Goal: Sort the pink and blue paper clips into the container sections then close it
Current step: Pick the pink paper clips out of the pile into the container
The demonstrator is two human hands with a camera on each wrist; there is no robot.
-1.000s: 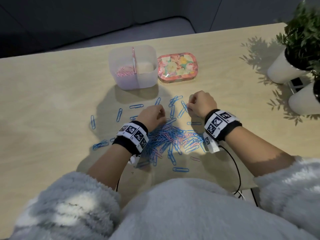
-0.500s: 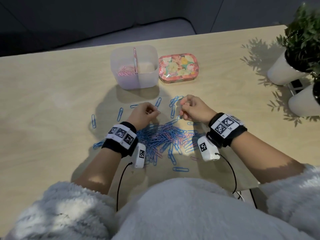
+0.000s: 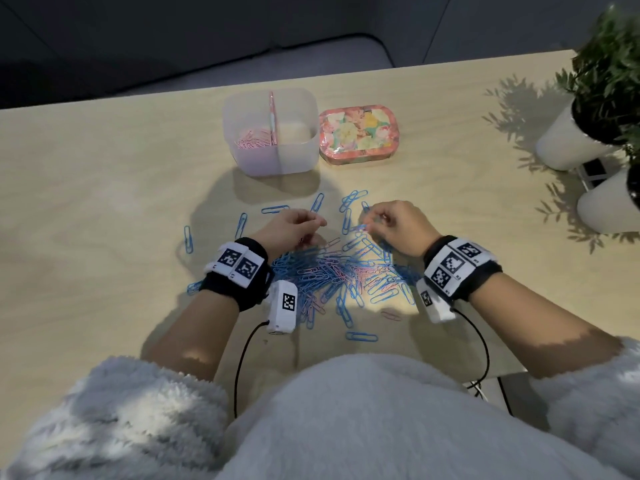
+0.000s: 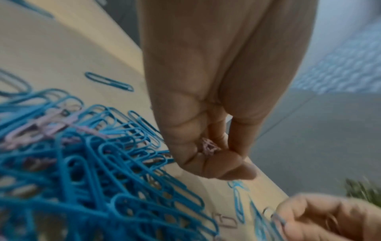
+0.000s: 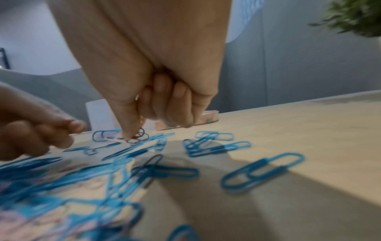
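Here, the left hand hovers at the far left edge of the heap of blue and pink wire paper clips on the pale wooden bench, fingers curled round a small bunch of pink clips. The right hand is at the heap's far right edge, thumb and forefinger pinching a pink clip whose long axis lies roughly flat. The translucent two-section plastic container stands open beyond the heap, its divider running away from the person; pink clips fill its left section. The floral oval lid lies just beside it on the right.
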